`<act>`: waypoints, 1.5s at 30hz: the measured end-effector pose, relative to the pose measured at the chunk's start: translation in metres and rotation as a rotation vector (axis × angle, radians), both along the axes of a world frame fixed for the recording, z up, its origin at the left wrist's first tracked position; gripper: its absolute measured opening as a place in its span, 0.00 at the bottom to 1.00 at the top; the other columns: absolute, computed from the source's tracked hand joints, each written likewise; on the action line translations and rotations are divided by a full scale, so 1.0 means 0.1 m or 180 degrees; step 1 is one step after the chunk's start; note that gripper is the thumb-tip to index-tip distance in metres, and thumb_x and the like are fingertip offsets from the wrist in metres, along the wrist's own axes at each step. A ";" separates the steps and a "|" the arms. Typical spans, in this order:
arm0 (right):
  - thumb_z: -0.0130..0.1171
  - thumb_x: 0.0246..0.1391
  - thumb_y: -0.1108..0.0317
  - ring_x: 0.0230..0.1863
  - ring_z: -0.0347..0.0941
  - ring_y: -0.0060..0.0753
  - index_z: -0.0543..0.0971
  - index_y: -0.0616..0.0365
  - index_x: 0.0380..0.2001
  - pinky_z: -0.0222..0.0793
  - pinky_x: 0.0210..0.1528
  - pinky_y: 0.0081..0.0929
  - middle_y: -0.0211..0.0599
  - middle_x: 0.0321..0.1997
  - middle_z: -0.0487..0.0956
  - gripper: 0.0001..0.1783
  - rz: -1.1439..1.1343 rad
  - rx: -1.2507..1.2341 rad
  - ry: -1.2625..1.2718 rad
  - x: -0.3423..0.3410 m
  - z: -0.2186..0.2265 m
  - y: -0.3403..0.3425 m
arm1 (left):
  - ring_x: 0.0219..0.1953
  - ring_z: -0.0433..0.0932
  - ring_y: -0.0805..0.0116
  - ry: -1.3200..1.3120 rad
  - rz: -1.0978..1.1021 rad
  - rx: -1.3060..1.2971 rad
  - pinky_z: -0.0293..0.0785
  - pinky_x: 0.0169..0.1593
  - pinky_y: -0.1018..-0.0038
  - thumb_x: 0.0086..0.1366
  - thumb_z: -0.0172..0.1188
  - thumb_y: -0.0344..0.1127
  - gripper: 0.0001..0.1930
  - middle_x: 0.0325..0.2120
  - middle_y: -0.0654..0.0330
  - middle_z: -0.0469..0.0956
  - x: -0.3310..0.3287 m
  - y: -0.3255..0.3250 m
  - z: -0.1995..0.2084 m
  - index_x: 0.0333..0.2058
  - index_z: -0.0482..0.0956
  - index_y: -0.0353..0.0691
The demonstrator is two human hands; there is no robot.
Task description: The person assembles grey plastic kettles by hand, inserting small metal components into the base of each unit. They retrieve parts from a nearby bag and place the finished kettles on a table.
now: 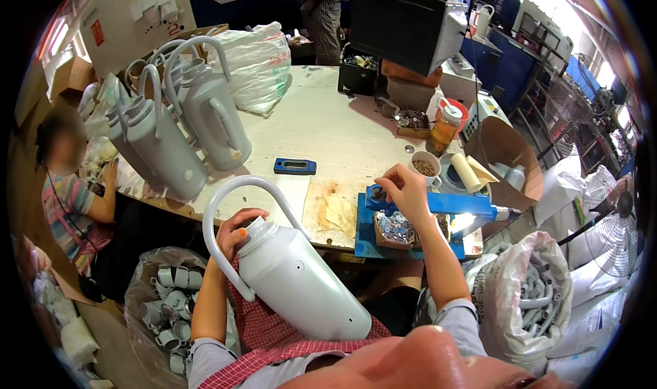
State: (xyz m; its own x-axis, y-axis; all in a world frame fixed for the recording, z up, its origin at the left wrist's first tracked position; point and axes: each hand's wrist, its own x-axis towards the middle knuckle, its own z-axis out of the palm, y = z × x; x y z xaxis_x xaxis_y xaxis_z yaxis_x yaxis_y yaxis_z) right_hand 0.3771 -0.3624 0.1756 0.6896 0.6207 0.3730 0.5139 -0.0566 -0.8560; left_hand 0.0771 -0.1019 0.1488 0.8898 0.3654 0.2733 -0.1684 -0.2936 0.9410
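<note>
A grey plastic jug body (301,279) lies tilted across my lap, its neck toward the upper left and a large hoop handle (217,201) standing over it. My left hand (238,230) is closed around the jug's neck. Over the end of a blue metal bench tool (445,204), my right hand (404,187) is raised with thumb and fingers pinched together; whatever is between them is too small to make out. Just below that hand, a small box of shiny metal pieces (395,228) sits by the tool.
More grey jugs (219,125) stand at the table's left beside a white plastic bag (256,67). A cup of small parts (426,166) and a jar (445,129) are at the right. Sacks of grey parts (523,293) flank me. A co-worker (75,197) sits at left; another person stands behind.
</note>
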 end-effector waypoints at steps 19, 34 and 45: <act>0.66 0.55 0.70 0.16 0.70 0.17 0.77 0.65 0.26 0.65 0.19 0.18 0.31 0.19 0.78 0.10 -0.0151 -0.0238 0.0164 -0.11 0.02 0.07 | 0.51 0.75 0.65 0.0422 -0.0234 -0.0228 0.68 0.56 0.70 0.61 0.54 0.51 0.27 0.50 0.55 0.77 0.13 -0.03 -0.02 0.51 0.79 0.35; 0.62 0.57 0.69 0.26 0.75 0.25 0.81 0.64 0.39 0.70 0.30 0.24 0.41 0.29 0.80 0.10 -0.0015 -0.0465 -0.0315 0.00 -0.12 -0.08 | 0.47 0.72 0.67 0.0152 0.0259 -0.0203 0.64 0.54 0.72 0.59 0.58 0.60 0.33 0.46 0.58 0.73 0.08 -0.18 -0.25 0.48 0.76 0.34; 0.62 0.56 0.58 0.31 0.76 0.52 0.84 0.53 0.37 0.71 0.35 0.44 0.45 0.34 0.82 0.12 -0.0518 -0.2359 -0.1549 0.22 -1.33 -0.94 | 0.40 0.76 0.49 0.0914 -0.0441 0.0806 0.68 0.52 0.58 0.63 0.54 0.52 0.27 0.34 0.48 0.80 -0.02 0.26 -0.15 0.32 0.79 0.25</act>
